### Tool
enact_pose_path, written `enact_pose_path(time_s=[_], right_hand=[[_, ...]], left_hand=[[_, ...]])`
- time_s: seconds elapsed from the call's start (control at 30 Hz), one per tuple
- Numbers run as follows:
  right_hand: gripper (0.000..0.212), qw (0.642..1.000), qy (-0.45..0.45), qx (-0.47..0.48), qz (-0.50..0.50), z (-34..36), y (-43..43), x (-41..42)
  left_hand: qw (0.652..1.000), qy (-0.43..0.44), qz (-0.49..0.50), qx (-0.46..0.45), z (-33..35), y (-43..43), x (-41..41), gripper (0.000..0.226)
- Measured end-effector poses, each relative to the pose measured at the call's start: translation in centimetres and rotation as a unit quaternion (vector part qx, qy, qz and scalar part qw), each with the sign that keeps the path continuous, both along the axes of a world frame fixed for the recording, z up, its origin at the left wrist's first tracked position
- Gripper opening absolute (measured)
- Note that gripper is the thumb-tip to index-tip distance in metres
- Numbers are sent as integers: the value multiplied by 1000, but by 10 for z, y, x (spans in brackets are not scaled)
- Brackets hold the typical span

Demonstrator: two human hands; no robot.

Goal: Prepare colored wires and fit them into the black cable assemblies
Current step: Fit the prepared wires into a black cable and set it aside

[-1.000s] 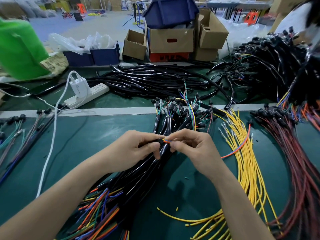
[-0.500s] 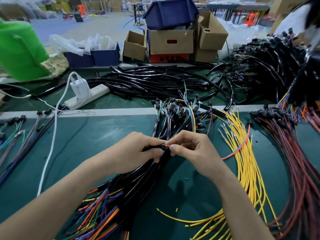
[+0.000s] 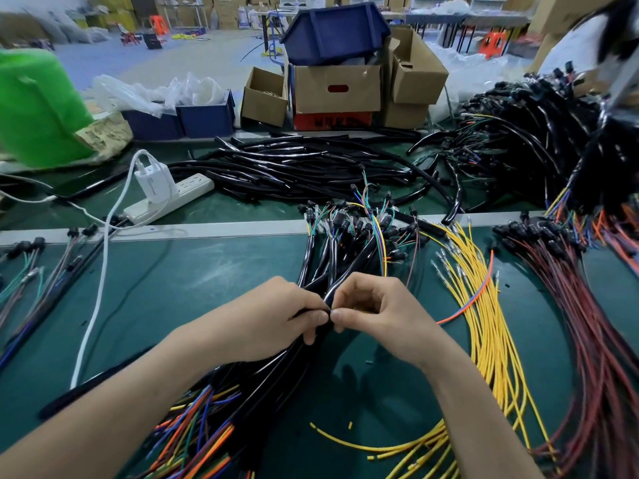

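Mid-worktop, the left hand curls round a black cable raised off the bundle, thumb and forefinger pinching its end. The right hand, fingers curled, pinches the orange wire at that end (only a speck shows there). The wire trails across the yellow wires toward the right edge.

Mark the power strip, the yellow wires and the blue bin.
power strip [image 3: 194,187]: head view, bare socket end.
yellow wires [image 3: 490,340]: head view, middle of the bundle.
blue bin [image 3: 332,36]: head view, its side wall.
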State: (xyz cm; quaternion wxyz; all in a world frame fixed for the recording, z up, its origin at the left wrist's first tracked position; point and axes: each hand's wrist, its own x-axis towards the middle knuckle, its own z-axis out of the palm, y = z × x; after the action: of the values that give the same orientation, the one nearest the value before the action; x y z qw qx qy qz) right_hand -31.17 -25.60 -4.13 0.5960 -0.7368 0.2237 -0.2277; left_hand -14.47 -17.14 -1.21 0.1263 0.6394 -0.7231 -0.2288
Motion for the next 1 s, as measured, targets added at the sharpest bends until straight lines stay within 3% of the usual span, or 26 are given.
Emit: enact_pose_path(time_s=[0.23,0.43,0.5,0.6,0.7,0.87,1.0], right_hand=[[17,1000,-1,-6,-16,2,0,0],[11,997,3,-64,-35,-1,0,0],[9,990,21,-133,-38,-3,-1,-1],[7,977,28,-206,-54,-3,-2,0],[6,980,17,-184,-73,-5,-4,0],[12,988,27,-145,-43,-8,-3,3],[18,990,2,-126,-57,-6,-6,1]], left_hand=[[999,0,7,-51,-3,1,-7,15],[981,-146,47,-116,-19,5,-21,15],[980,-130,68,-136,-21,4,-17,15],[987,-37,109,-116,-17,2,-2,17],[990,19,103,-89,-17,3,6,16],[995,-39,33,-88,-22,-2,-6,21],[991,-18,43,-124,-19,-3,-10,17]])
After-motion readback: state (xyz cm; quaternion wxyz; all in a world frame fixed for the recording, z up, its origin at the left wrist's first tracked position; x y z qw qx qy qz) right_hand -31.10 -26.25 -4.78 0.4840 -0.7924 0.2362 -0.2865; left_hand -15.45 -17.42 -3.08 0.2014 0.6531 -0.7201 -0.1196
